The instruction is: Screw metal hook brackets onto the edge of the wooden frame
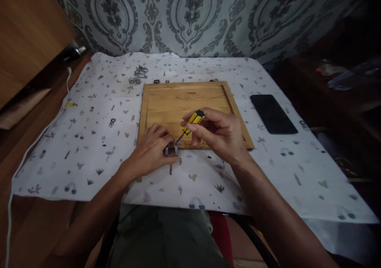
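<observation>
A framed wooden panel point(187, 105) lies flat on the patterned white cloth. At its near edge sits a small metal hinge point(172, 151), pinched between the thumb and fingers of my left hand point(151, 149). My right hand point(218, 135) grips a yellow and black screwdriver point(195, 120) by its handle, tilted down to the left. The screwdriver's tip meets the hinge close to the panel's edge. Whether a screw is under the tip is too small to tell.
Several metal hinges point(139, 74) lie behind the panel to the left. A black phone point(274, 114) rests on the cloth point(297, 172) at the right. A white cable point(38, 143) runs along the left side, beside a wooden cabinet point(29, 33).
</observation>
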A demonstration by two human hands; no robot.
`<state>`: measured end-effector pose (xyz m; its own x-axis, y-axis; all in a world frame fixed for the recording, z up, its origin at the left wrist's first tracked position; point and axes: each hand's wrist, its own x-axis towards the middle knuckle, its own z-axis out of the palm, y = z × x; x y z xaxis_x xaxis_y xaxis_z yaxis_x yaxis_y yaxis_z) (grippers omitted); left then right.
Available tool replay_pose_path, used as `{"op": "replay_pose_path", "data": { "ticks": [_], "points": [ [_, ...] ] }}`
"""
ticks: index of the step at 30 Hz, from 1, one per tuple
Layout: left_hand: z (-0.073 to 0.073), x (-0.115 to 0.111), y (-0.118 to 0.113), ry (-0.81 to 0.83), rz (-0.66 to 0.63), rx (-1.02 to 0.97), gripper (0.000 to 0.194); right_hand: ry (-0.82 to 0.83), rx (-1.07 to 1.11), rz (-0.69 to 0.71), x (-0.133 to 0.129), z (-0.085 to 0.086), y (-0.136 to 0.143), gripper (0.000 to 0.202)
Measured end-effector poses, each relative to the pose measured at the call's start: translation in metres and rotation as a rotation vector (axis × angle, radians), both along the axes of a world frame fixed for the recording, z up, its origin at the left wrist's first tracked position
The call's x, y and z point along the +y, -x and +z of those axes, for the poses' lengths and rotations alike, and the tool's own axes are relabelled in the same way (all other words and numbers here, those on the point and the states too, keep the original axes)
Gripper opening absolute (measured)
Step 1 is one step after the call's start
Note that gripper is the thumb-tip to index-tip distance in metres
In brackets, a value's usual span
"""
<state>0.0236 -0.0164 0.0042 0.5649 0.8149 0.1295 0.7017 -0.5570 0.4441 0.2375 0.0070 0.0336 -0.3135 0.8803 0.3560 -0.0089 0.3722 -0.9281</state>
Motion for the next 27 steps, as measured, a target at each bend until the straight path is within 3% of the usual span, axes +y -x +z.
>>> {"op": "replay_pose_path", "data": {
  "ticks": [9,20,27],
  "points": [
    [0.001,-0.002,-0.002,0.004,0.014,0.019,0.036,-0.177,-0.079,-0.214,-0.002,-0.006,0.009,0.038],
    [-0.003,-0.001,-0.002,0.008,0.015,-0.003,0.031,-0.251,-0.148,-0.278,-0.004,-0.004,0.015,0.044],
    [-0.004,0.0,0.0,-0.009,0.002,-0.004,0.035,-0.221,-0.102,-0.285,-0.001,-0.012,0.014,0.041]
  ]
}}
